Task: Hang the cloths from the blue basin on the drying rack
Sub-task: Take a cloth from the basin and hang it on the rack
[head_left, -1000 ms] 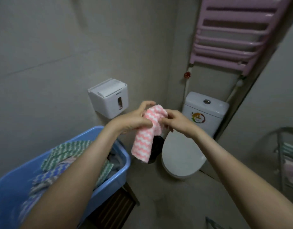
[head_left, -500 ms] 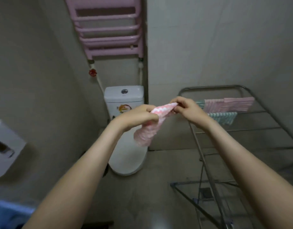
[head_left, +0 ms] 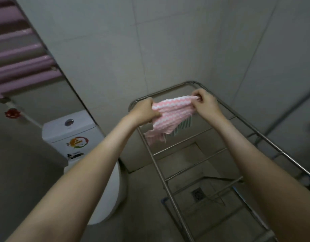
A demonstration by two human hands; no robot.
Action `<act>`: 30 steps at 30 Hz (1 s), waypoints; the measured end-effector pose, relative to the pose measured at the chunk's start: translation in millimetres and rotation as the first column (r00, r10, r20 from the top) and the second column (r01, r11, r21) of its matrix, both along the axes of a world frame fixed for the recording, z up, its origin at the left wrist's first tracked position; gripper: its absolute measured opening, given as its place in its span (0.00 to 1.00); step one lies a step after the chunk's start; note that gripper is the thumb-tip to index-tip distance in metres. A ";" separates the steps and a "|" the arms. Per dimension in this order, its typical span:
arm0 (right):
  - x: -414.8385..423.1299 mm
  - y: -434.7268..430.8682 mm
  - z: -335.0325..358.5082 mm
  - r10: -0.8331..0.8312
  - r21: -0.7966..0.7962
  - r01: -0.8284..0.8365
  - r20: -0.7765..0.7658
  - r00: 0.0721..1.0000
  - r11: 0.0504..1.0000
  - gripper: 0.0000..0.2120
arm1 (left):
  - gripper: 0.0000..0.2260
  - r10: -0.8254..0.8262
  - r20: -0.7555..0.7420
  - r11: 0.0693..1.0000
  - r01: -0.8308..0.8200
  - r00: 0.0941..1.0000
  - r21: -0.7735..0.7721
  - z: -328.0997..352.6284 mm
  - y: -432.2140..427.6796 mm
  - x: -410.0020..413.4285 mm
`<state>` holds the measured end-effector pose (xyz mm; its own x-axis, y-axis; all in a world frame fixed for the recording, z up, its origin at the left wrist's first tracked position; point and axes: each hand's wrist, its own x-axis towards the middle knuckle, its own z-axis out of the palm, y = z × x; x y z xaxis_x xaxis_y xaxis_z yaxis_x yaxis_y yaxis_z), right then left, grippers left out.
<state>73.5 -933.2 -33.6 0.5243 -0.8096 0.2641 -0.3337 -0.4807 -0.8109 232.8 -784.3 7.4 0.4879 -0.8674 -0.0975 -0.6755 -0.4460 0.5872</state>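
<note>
**Pink cloth stretched over the far end of the rack**

Since half a second ago the view has swung right: the toilet, then centre, now sits at my left, and both hands have carried the pink cloth [head_left: 171, 117] out above the drying rack [head_left: 168, 179], where before it was held between toilet and rack.

The pink-and-white wavy cloth is pulled wide between my two fists, its top edge level with my knuckles and its loose lower part drooping below and between them. My left hand [head_left: 143, 110] is curled tight on the cloth's left end, fingers wrapped around bunched fabric. My right hand [head_left: 205, 103] is likewise closed, pinching the right corner, with the fingers [head_left: 200, 98] folded over the edge.

Just under the cloth, below my right fingers, a green striped cloth [head_left: 184, 124] peeks out; I cannot tell which rail it hangs on. The rack's curved end bar runs just beyond my fingertips, and its cross rails step back toward me beneath my forearms. I cannot tell whether the pink cloth touches a rail.

Well left of my left fingers stands the white toilet [head_left: 72, 135], and above it the pink radiator [head_left: 23, 67]. A floor drain [head_left: 197, 195] shows through the rails, below my right wrist.
</note>
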 end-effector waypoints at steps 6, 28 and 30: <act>-10.8 -49.5 -23.0 -0.134 -0.008 0.133 -0.080 0.988 0.991 0.06 | 0.15 -0.091 0.032 0.996 0.091 0.995 0.009 -17.9 -72.1 -10.9; 41.3 -141.8 -93.0 0.059 0.199 0.027 -0.413 0.909 0.980 0.30 | 0.17 -0.109 -0.154 0.965 0.142 0.982 0.222 -124.0 -187.9 44.0; 42.5 -137.6 -100.4 0.267 0.313 -0.129 -0.454 0.850 0.941 0.37 | 0.20 -0.111 -0.053 0.962 0.120 0.992 0.244 -134.3 -187.4 44.7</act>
<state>116.0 -1070.7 -134.0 0.6846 -0.6768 -0.2708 -0.6361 -0.3732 -0.6754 277.5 -971.8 -127.0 0.3774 -0.8645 -0.3320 -0.7100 -0.5002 0.4956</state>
